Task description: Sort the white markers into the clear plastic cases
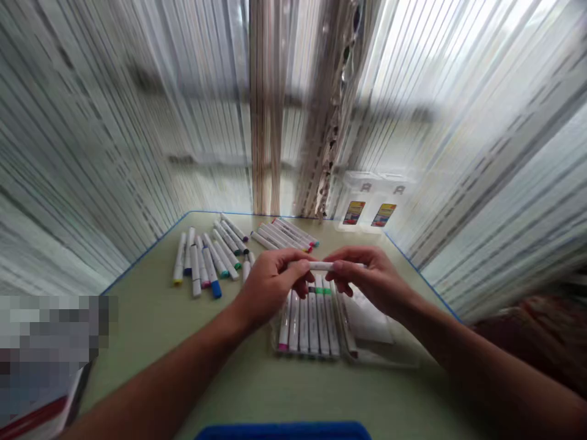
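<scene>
A white marker point(326, 266) is held level between both hands, above the middle of the table. My left hand point(270, 284) pinches its left end and my right hand point(371, 278) pinches its right end. Right below them lies a clear plastic case point(380, 342) with a row of several white markers point(308, 321) laid side by side in it. More loose markers point(206, 260) with coloured caps lie scattered on the table at the far left, and another bunch of markers point(287, 235) lies at the far middle.
The table point(151, 318) is pale green with a blue edge. Two clear plastic boxes point(371, 205) with coloured labels stand at the far right corner. Striped curtains hang close around the table. A blue object point(284, 431) shows at the near edge.
</scene>
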A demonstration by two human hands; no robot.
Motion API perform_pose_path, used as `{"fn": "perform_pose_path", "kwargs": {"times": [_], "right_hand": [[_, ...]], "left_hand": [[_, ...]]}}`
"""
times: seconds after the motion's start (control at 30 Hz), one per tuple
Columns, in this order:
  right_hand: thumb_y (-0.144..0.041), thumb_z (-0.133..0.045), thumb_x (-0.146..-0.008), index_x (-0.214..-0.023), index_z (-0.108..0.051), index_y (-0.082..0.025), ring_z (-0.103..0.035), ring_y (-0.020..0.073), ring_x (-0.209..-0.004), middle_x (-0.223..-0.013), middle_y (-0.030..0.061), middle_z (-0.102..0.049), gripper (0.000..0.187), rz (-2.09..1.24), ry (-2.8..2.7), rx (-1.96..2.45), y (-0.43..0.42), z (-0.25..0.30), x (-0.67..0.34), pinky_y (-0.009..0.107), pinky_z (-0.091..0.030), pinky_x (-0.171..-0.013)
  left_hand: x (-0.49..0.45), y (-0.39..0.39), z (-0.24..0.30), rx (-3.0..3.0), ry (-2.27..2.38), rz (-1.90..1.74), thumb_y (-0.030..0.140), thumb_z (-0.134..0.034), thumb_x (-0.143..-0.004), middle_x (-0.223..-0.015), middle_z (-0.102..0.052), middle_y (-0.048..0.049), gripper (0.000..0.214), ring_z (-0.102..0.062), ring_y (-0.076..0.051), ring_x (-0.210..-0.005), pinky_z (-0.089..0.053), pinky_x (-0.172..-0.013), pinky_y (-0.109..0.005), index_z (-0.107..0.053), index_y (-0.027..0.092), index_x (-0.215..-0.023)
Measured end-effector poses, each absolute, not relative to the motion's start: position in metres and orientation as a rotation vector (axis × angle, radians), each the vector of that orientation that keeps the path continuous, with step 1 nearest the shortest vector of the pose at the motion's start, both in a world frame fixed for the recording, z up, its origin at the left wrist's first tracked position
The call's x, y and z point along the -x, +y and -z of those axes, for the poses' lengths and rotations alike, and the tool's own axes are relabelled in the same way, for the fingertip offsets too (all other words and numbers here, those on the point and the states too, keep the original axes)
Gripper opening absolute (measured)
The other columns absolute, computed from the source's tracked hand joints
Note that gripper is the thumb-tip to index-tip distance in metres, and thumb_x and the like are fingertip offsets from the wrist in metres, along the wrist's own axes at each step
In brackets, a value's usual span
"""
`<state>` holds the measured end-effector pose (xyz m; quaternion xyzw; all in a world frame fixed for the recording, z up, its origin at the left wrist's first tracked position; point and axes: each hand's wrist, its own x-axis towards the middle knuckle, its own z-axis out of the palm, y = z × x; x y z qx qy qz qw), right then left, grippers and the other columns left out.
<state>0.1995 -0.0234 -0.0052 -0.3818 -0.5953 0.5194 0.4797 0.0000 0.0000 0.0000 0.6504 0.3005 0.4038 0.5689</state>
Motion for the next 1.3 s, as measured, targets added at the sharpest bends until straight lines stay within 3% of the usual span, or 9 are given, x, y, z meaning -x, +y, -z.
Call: {"fn": "perform_pose_path", "kwargs": {"times": [0.33,0.67,0.9,1.3], "right_hand": [[-0.026,-0.068,-0.082,-0.095,-0.075,-0.013,-0.061,0.0117,-0.054,-0.071,0.0066,-0.072,0.020,-1.348,-1.431,0.834,-0.023,0.008,-0.202,0.021,-0.046,-0.048],[-0.025,-0.081,-0.070,-0.077,-0.071,-0.013,-0.057,0.0094,-0.048,-0.062,0.0013,-0.066,0.017,-1.201,-1.495,0.996,-0.023,0.007,-0.197,0.019,-0.044,-0.043],[-0.025,-0.071,-0.080,-0.088,-0.076,-0.014,-0.057,0.0102,-0.051,-0.070,0.0062,-0.071,0.015,-1.334,-1.404,0.865,-0.021,0.009,-0.202,0.022,-0.046,-0.047],[-0.016,-0.058,-0.079,-0.099,-0.076,-0.011,-0.061,0.0136,-0.053,-0.079,0.0130,-0.076,0.027,-1.481,-1.343,0.706,-0.021,0.009,-0.208,0.024,-0.045,-0.048]], "left_hand": [[0.000,-0.004,0.000,-1.658,0.767,-0.910,0.027,-0.062,-0.084,-0.066,-0.062,-0.0015,0.022,-0.058,-0.010,-0.054,-0.046,-0.051,-0.021,-0.068,0.008,-0.092],[-0.001,-0.006,0.000,-1.716,0.801,-0.892,0.036,-0.066,-0.082,-0.066,-0.065,-0.0027,0.027,-0.057,-0.010,-0.054,-0.045,-0.051,-0.020,-0.071,0.010,-0.087],[0.001,-0.003,-0.004,-1.701,0.827,-0.933,0.031,-0.065,-0.082,-0.060,-0.061,-0.0002,0.023,-0.055,-0.008,-0.051,-0.042,-0.050,-0.018,-0.070,0.009,-0.082],[0.003,-0.001,-0.003,-1.631,0.768,-0.970,0.028,-0.064,-0.082,-0.062,-0.061,0.0000,0.020,-0.054,-0.009,-0.050,-0.042,-0.050,-0.020,-0.069,0.009,-0.081]]}}
